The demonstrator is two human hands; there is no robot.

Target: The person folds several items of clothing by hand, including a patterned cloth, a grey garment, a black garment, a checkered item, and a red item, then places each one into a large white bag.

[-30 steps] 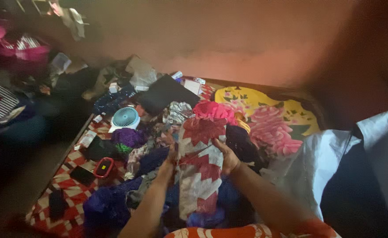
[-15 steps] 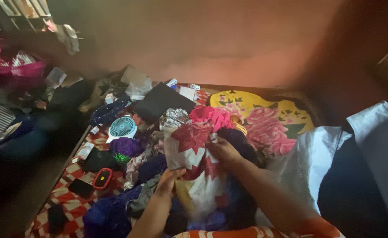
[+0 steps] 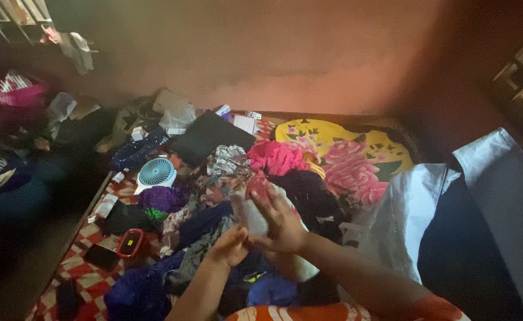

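I hold a red-and-white patterned cloth point(image 3: 257, 201) bunched up above a pile of clothes on a bed. My left hand point(image 3: 230, 245) grips its lower part from the left. My right hand point(image 3: 280, 224) lies over the bundle from the right, fingers spread on the fabric. Much of the cloth is hidden behind my hands. Under them lie dark blue and purple garments point(image 3: 145, 288). A pink garment point(image 3: 276, 157) and a black one point(image 3: 309, 193) lie just beyond.
A small white and teal fan point(image 3: 156, 173) stands left of the pile, near a black laptop point(image 3: 211, 137). A red-cased device point(image 3: 129, 243) and a black phone point(image 3: 100, 256) lie on the checked sheet point(image 3: 89, 274). A flowered blanket point(image 3: 347, 157) lies far right; a white garment point(image 3: 413, 214) at right.
The cloth hung long and spread between my hands; now it is gathered into a small bundle. Both hands have come close together and the view has shifted a little.
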